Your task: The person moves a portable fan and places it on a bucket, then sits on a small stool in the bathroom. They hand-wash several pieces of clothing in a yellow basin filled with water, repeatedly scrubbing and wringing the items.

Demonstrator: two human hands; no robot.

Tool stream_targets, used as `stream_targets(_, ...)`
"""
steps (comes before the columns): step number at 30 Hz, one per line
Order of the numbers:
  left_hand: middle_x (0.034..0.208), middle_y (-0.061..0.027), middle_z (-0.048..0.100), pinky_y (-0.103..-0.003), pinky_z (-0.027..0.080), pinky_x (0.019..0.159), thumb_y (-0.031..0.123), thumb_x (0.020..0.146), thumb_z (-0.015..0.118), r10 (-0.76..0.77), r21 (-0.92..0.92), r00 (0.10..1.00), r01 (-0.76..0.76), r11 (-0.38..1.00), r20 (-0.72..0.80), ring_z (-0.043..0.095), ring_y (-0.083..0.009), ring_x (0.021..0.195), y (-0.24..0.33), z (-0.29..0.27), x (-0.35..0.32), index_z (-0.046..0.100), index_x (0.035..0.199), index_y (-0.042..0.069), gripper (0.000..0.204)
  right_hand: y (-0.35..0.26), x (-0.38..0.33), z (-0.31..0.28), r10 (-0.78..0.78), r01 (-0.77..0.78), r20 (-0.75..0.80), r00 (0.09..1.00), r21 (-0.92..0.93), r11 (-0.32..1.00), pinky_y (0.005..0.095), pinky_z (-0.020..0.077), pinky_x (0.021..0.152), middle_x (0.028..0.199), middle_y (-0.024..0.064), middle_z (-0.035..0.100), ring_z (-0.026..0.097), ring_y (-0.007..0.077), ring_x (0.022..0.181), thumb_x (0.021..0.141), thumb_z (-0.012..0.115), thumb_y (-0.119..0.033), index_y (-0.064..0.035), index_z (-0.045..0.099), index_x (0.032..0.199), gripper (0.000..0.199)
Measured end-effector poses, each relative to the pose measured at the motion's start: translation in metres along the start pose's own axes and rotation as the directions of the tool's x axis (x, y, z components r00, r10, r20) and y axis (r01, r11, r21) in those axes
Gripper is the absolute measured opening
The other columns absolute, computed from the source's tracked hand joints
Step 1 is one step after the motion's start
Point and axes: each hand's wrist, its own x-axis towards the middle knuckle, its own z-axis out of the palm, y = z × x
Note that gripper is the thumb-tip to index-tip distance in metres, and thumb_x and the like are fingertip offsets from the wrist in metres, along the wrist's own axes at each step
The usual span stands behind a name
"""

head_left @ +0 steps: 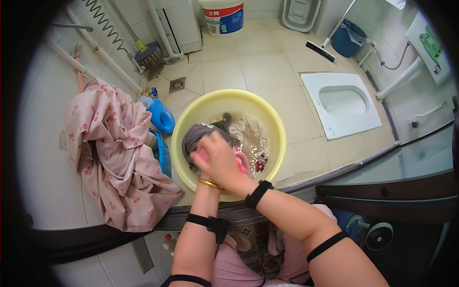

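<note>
Beige tiled floor (267, 62) of a washroom, wet in places, with a metal floor drain (177, 84) at 11 o'clock from the basin. A white squat toilet (342, 103) sits at 2 o'clock, a blue waste bin (348, 40) beyond it at 1 o'clock, and a white bucket (224, 16) at 12 o'clock against the far wall. A brush (148, 53) leans at 11 o'clock. The yellow basin (191, 115) stands on the floor at centre, holding water and several wet garments, among them a grey cloth (196, 136). A blue detergent bottle (160, 115) lies just beside the basin at 9 o'clock, and a pink patterned garment (114, 153) is draped at 9 o'clock. Both forearms enter from 6 o'clock and cross over the basin's near rim. The left hand (203, 158) and right hand (221, 160) are pressed together, clamped on a pink item (240, 161) and on the edge of the grey cloth, above the water. A gold bangle (209, 183) sits on the left wrist and black bands on both forearms.
</note>
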Motion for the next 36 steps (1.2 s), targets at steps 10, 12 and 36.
stream_targets(10,0.108,-0.0072,0.059,-0.035,0.044,0.092,0.03,0.096,0.041,0.03,0.443,0.999,-0.017,0.896,-0.022,0.058,-0.0201,0.098,0.011,0.002,-0.003,0.055,0.108,0.009,0.028,0.02,0.002,-0.004,0.093,-0.091,0.037,0.995,-0.064,0.994,0.0401,0.0439,0.062,0.085,0.0185,0.051,0.055,0.0345,0.075,0.077,0.063,-0.027,-0.0043,0.053,0.076,0.024)
stream_targets(12,0.104,-0.0071,0.061,-0.035,0.046,0.088,0.027,0.096,0.042,0.28,0.512,0.929,-0.123,0.85,-0.242,0.058,-0.0194,0.098,0.0,0.01,-0.004,0.056,0.105,0.008,0.025,0.059,0.014,-0.019,0.482,-0.485,0.126,0.867,-0.006,0.874,0.0371,0.0449,0.063,0.099,0.0158,0.056,0.058,0.0265,0.078,0.082,0.059,-0.039,-0.0061,0.057,0.089,0.034)
stream_targets(36,0.108,-0.0041,0.057,-0.027,0.045,0.085,0.001,0.08,0.06,0.071,0.891,0.948,-0.317,0.324,0.311,0.055,-0.0094,0.096,0.031,0.024,-0.025,0.051,0.113,0.003,0.035,-0.003,0.054,-0.132,0.238,-0.683,0.678,0.696,0.522,0.511,0.0269,0.0478,0.083,0.11,0.0122,0.06,0.058,0.0143,0.097,0.078,0.041,-0.004,0.002,0.056,0.113,0.038)
